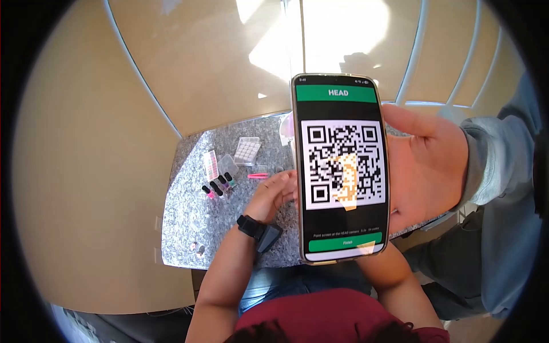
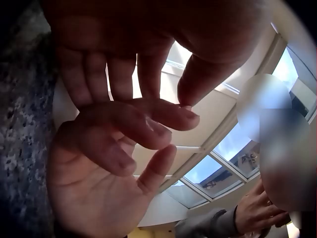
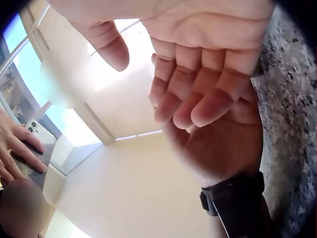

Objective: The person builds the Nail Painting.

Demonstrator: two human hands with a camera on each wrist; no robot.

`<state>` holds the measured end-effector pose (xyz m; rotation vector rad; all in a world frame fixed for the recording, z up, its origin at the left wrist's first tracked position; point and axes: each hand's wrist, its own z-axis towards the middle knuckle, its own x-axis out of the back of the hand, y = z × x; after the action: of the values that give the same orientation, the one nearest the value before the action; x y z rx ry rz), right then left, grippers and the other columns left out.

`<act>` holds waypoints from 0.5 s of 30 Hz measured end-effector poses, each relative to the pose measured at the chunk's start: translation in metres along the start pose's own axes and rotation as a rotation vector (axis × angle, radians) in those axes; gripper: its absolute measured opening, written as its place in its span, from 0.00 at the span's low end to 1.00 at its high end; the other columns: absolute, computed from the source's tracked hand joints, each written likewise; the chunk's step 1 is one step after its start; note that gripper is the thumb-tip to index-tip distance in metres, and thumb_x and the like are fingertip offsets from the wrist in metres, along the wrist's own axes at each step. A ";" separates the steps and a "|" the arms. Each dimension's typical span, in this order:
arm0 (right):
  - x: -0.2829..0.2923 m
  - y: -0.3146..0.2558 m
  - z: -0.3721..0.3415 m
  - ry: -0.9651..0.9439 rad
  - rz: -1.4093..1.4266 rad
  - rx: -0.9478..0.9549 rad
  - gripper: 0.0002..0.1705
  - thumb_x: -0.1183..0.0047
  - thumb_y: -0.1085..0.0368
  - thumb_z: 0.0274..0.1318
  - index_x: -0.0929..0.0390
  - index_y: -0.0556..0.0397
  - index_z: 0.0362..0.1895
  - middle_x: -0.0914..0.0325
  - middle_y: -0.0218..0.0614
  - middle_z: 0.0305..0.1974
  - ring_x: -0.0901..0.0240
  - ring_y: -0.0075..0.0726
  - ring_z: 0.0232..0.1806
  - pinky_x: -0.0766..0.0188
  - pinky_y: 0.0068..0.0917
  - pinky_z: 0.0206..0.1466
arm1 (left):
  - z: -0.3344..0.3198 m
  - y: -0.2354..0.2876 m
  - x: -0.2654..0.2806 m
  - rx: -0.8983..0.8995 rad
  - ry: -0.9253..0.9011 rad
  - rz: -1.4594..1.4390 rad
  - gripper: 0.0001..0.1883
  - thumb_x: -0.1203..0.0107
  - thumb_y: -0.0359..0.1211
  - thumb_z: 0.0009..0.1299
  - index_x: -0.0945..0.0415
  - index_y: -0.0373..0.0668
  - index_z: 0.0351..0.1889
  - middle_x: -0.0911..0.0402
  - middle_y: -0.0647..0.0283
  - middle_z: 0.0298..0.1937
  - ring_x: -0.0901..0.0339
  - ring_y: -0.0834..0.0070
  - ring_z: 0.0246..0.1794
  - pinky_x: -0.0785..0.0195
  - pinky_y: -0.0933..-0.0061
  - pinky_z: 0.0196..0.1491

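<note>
My left hand (image 1: 275, 191) rests at the table's front, with a black strapped device on its wrist. A phone (image 1: 343, 222) showing a QR code hides my right hand in the head view. The right wrist view has my right hand (image 3: 198, 64) palm inward, fingers loosely bent and overlapping those of my left hand (image 3: 218, 144). From the left wrist, my left hand (image 2: 143, 44) hangs above the upturned right hand (image 2: 99, 173), their fingers meeting. Neither holds anything. Nearest the left hand lies a slim pink tool (image 1: 258, 176).
Another person's hand (image 1: 426, 154) holds the phone close to the head camera. On the granite table (image 1: 186, 228) stand several nail polish bottles (image 1: 217, 187), a clear case of white pots (image 1: 247, 151), a box of pink pieces (image 1: 211, 165) and a clear lid (image 1: 227, 166).
</note>
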<state>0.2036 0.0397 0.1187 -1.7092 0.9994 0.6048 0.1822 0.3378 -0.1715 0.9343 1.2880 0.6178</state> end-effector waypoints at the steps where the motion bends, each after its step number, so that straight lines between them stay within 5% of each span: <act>1: 0.000 -0.002 0.005 -0.004 -0.009 -0.008 0.43 0.74 0.32 0.85 0.41 0.42 0.88 0.38 0.43 0.86 0.43 0.60 0.86 0.53 0.64 0.86 | 0.003 -0.001 -0.006 -0.015 0.040 0.106 0.25 0.45 0.46 0.89 0.23 0.36 0.72 0.23 0.75 0.38 0.25 0.81 0.38 0.24 0.72 0.45; 4: 0.000 -0.005 0.016 -0.067 0.018 -0.015 0.42 0.74 0.32 0.85 0.41 0.41 0.88 0.39 0.42 0.87 0.42 0.60 0.86 0.54 0.63 0.86 | 0.010 -0.023 0.022 0.005 -0.125 0.181 0.21 0.44 0.46 0.89 0.20 0.40 0.68 0.25 0.79 0.36 0.30 0.88 0.35 0.29 0.80 0.40; 11: -0.004 -0.010 0.023 -0.075 0.019 -0.027 0.41 0.74 0.33 0.85 0.41 0.41 0.88 0.39 0.42 0.86 0.41 0.58 0.86 0.53 0.63 0.86 | 0.008 -0.041 0.036 0.052 -0.135 0.306 0.17 0.46 0.43 0.90 0.17 0.42 0.65 0.21 0.80 0.36 0.31 0.90 0.31 0.33 0.84 0.39; 14: -0.006 -0.010 0.029 -0.063 -0.010 -0.024 0.42 0.73 0.33 0.85 0.41 0.42 0.88 0.37 0.42 0.86 0.39 0.58 0.85 0.51 0.63 0.86 | 0.008 -0.043 0.037 0.095 -0.063 0.382 0.15 0.46 0.39 0.89 0.15 0.42 0.63 0.14 0.76 0.44 0.22 0.89 0.40 0.28 0.82 0.45; 15: -0.007 -0.010 0.031 -0.059 -0.020 -0.023 0.42 0.72 0.33 0.85 0.41 0.42 0.88 0.37 0.42 0.86 0.39 0.59 0.84 0.50 0.63 0.85 | 0.005 -0.049 0.032 0.024 0.004 0.324 0.15 0.42 0.38 0.87 0.14 0.41 0.63 0.10 0.69 0.52 0.15 0.83 0.50 0.22 0.76 0.53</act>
<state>0.2109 0.0725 0.1183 -1.7096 0.9366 0.6521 0.1880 0.3381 -0.2297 1.1745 1.1578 0.8566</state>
